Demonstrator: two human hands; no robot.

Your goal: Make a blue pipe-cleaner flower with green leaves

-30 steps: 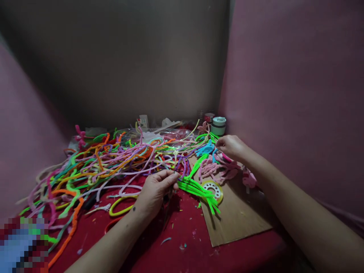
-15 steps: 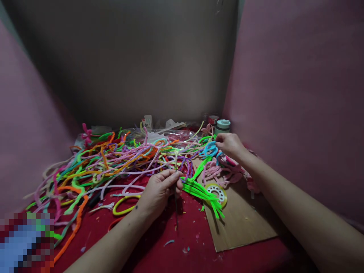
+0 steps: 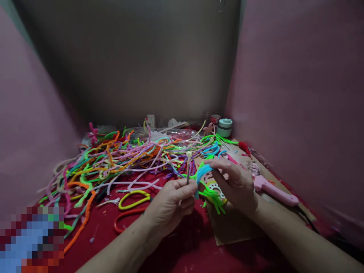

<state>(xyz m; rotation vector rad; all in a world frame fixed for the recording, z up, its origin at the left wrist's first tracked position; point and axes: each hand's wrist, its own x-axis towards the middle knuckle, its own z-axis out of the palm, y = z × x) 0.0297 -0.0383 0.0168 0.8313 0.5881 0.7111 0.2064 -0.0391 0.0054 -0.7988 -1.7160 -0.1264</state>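
Note:
My left hand point(image 3: 173, 201) is closed around a thin dark stem point(image 3: 188, 172) that stands upright, with a small pale tuft at its top. Beside it, my right hand point(image 3: 237, 185) pinches a light-blue pipe cleaner piece point(image 3: 203, 173), curved and fuzzy. The blue piece's lower end reaches the fingers of my left hand; whether it touches the stem I cannot tell. Under and behind the hands lies a bundle of bright green pipe cleaners point(image 3: 217, 201), partly over a roll of tape point(image 3: 214, 187). More blue pipe cleaners point(image 3: 210, 149) lie farther back.
A large tangle of coloured pipe cleaners point(image 3: 125, 159) spreads over the red cloth at left. Yellow point(image 3: 133, 192) and red loop handles lie near my left forearm. A pink glue gun point(image 3: 277, 192) rests on cardboard point(image 3: 236, 233) at right. A pale green lidded cup point(image 3: 224, 129) stands behind.
My right hand has come back from the blue pile toward my left hand, bringing a blue pipe cleaner piece. The glue gun now shows. My left hand still holds the stem.

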